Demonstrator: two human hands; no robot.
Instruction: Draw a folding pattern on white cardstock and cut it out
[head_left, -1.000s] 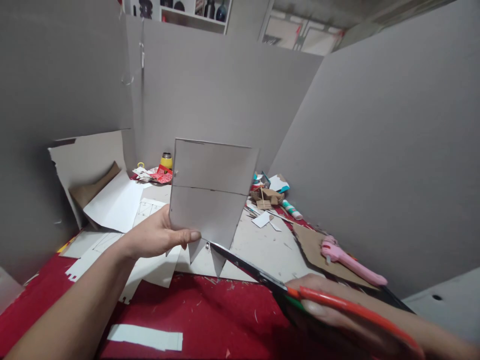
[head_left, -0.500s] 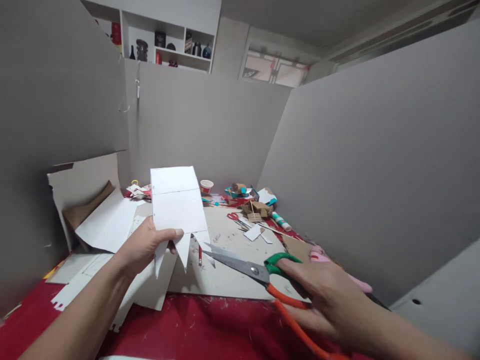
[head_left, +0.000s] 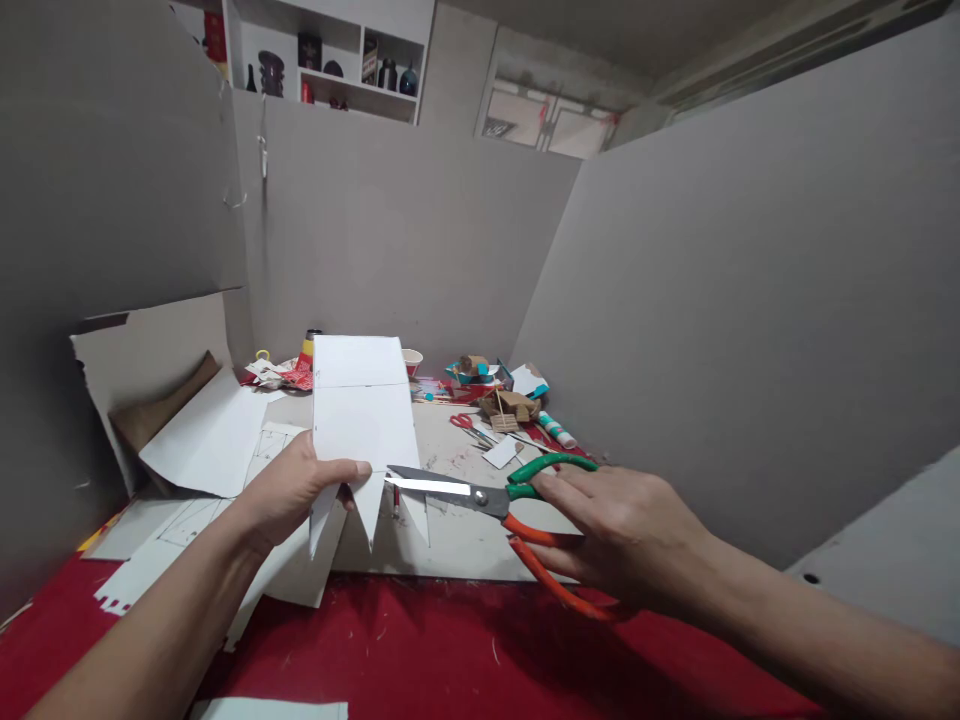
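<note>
1. The left hand (head_left: 289, 490) is closed in a pinch on a white card piece (head_left: 362, 420): the thumb is laid across the near face at the lower left edge, and the other fingers are hidden behind the card.
2. The right hand (head_left: 626, 525) is closed around a pair of scissors (head_left: 480, 495), with fingers passed through the green loop and the orange loop, the loops spread somewhat apart.
3. The scissor blades are held level and pointed to the left, and their tip is seen at the card's lower edge, just beside the left thumb; whether the blades are touching the card cannot be told.
4. The card piece is held nearly upright above the worktop (head_left: 420, 650), between the two hands and closer to the left one.
5. The card is seen as a white rectangle crossed by a faint horizontal line in its upper part, and its lower edge is cut into three pointed teeth.
6. A grey board (head_left: 465, 545) and white sheets (head_left: 210, 440) are spread on the red worktop beneath the hands.
</note>
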